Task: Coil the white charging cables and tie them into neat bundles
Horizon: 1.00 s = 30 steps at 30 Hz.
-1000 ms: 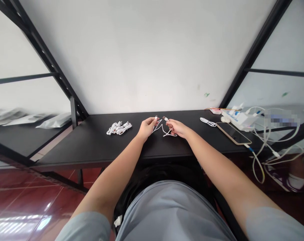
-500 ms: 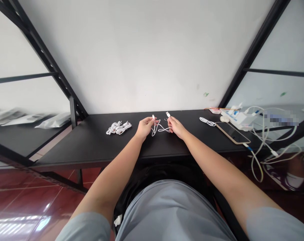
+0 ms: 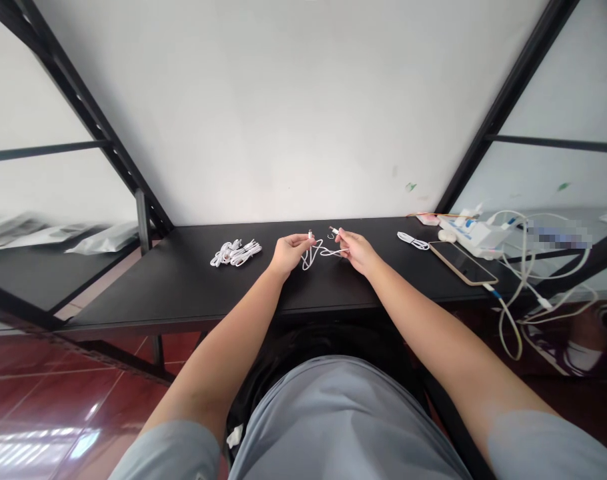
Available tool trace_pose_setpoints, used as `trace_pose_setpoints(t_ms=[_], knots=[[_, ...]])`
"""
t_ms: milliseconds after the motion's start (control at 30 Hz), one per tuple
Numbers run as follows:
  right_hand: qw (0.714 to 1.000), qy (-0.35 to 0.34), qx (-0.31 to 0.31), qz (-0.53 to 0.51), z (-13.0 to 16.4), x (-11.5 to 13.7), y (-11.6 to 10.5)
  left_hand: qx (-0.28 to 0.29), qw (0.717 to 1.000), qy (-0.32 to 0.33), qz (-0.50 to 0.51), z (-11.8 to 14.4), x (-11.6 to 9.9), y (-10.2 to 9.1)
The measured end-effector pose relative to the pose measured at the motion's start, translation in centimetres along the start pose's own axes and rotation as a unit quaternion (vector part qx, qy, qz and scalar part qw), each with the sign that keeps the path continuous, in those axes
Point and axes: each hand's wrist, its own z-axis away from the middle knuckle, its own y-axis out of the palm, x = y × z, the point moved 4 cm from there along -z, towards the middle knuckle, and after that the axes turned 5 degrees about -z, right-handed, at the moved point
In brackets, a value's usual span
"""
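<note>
Between my hands, just above the black table, a white USB cable hangs in loose loops. My left hand pinches one end, with a small plug pointing up from the fingertips. In my right hand is the other end; its USB plug sticks out to the left, tilted toward the left hand. A small dark curved piece, perhaps a tie, shows near that plug, too small to make out. To the left of my left hand lies a pile of bundled white cables.
On the right lie one bundled white cable, a phone plugged into a cord, and a white power strip with chargers and tangled cords hanging over the edge. Plastic bags rest on the left shelf. Black frame posts flank the table.
My right hand has turned its plug from pointing up to pointing left, and moved slightly right. The left hand's plug has shifted a little to the right.
</note>
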Motion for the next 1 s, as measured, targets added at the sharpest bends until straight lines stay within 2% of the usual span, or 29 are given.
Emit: trace_pose_setpoints(t_ms=[167,400,633,767,1000], knots=[[0.998,-0.046,-0.037,0.035,-0.3,0.1,-0.8,0.006,1.0,0.002,0.024,-0.2,0.5,0.1],[0.984,-0.118,-0.057,0.122,0.0,0.2,-0.5,-0.004,0.999,0.034,0.034,-0.9,1.3,-0.3],[0.969,-0.14,-0.094,0.183,0.2,0.2,-0.7,-0.012,0.999,0.037,0.036,-0.8,0.9,-0.3],[0.957,-0.17,-0.096,0.214,0.3,0.2,-0.6,-0.012,0.998,0.036,0.042,-0.8,1.0,-0.3],[0.931,-0.182,-0.106,0.299,0.2,0.1,-0.8,-0.012,0.998,0.038,0.042,-0.8,1.1,-0.4]])
